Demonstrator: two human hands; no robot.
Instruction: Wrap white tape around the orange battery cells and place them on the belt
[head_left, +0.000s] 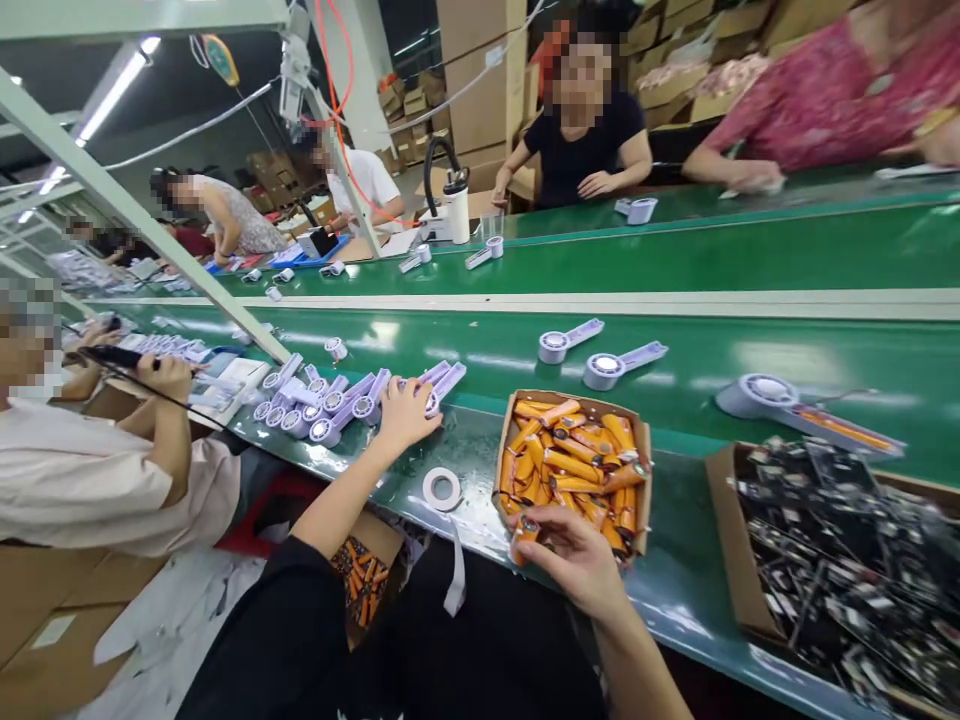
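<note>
My left hand reaches over the near bench, its fingers curled around a pale purple handheld fan housing at the right end of a cluster. Several similar fan housings lie bunched just left of that hand. Close to my body, my right hand pinches an orange-wrapped cylindrical battery between thumb and fingers. It is in front of the near left corner of a cardboard box filled with orange batteries. A roll of white tape lies between my hands.
A cardboard box of dark circuit parts stands at right. On the green conveyor lie several fan housings, one with an orange battery in its handle. A co-worker sits at left; others work across the line.
</note>
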